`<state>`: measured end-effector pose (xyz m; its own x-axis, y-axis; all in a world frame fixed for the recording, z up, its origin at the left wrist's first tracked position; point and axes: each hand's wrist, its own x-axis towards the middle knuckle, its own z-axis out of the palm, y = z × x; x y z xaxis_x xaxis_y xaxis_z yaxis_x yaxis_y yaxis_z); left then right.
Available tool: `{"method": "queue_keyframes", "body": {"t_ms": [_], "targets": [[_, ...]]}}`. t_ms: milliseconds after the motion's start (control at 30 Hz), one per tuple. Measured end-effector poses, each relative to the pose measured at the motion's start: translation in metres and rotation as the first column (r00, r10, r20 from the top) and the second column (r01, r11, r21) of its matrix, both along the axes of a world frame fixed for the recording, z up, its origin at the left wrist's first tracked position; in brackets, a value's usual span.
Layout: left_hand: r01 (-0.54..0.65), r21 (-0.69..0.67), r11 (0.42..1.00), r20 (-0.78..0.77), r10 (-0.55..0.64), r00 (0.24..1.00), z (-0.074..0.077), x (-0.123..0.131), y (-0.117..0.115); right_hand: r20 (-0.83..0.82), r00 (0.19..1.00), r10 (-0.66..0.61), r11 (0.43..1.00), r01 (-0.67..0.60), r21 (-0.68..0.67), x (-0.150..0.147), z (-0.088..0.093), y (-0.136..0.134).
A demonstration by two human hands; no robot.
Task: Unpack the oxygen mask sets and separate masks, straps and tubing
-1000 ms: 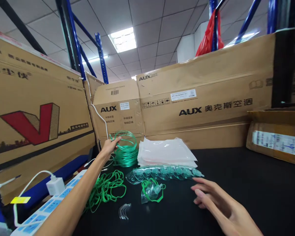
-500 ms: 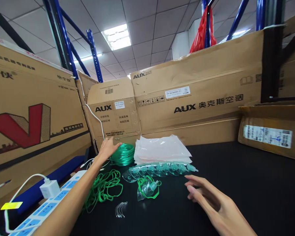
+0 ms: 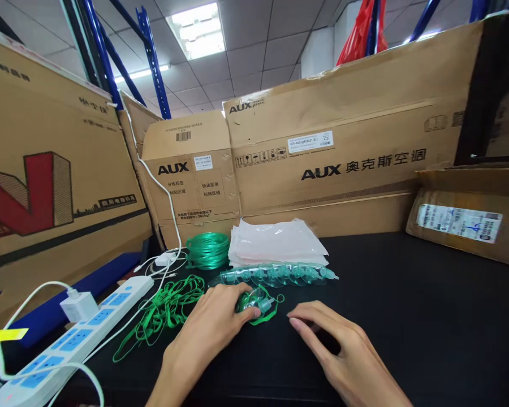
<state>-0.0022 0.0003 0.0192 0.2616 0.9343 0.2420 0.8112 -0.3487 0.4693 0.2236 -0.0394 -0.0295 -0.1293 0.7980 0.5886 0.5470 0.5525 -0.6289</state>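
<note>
My left hand (image 3: 218, 314) has its thumb and fingers around a small clear oxygen mask (image 3: 257, 302) with a green strap on the black table (image 3: 390, 316). The hand covers part of the mask. To the right, my right hand (image 3: 333, 333) hovers with loosely curved fingers, thumb near the forefinger, and nothing visible between them. Just behind the mask lies a row of nested greenish masks (image 3: 280, 275). Left of my left hand is a tangle of green elastic straps (image 3: 172, 305). The curved metal strips are out of sight.
A stack of white plastic bags (image 3: 277, 243) and a coil of green tubing (image 3: 207, 250) are at the back. A power strip (image 3: 78, 339) with white cables runs along the left. Cardboard boxes (image 3: 343, 169) wall the back; another box (image 3: 462, 215) stands at right.
My left hand has come from beside the tubing coil down to the single mask and taken hold of it. My right hand has moved left, closer to the mask. The view has shifted slightly.
</note>
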Motion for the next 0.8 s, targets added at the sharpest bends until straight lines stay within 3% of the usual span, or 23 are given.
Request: {"method": "queue_keyframes", "body": {"t_ms": [200,333,400,467,567,800], "targets": [[0.249,-0.166,0.954,0.241,-0.205,0.949,0.003,0.005,0.002,0.063,0.996,0.064,0.967,-0.077,0.244,-0.022,-0.008,0.006],[0.477,-0.26,0.84,0.538,-0.284,0.794,0.005,0.013,0.006,0.023,0.997,0.08,0.974,-0.083,0.212,-0.022,-0.01,0.007],[0.534,-0.276,0.799,0.586,-0.301,0.753,0.005,0.015,0.006,0.008,0.998,0.07,0.981,-0.07,0.179,-0.02,-0.01,0.007],[0.515,-0.262,0.816,0.541,-0.318,0.778,0.006,0.014,0.006,-0.004,0.999,0.053,0.989,-0.051,0.14,-0.019,-0.009,0.006],[0.398,-0.183,0.899,0.442,-0.287,0.85,0.008,0.007,0.006,-0.022,1.0,0.0,0.998,0.001,0.061,-0.019,-0.006,0.005],[0.313,-0.068,0.947,0.487,-0.242,0.839,0.014,0.002,0.005,-0.06,0.987,-0.149,0.989,0.149,0.003,-0.018,-0.004,0.003]]}}
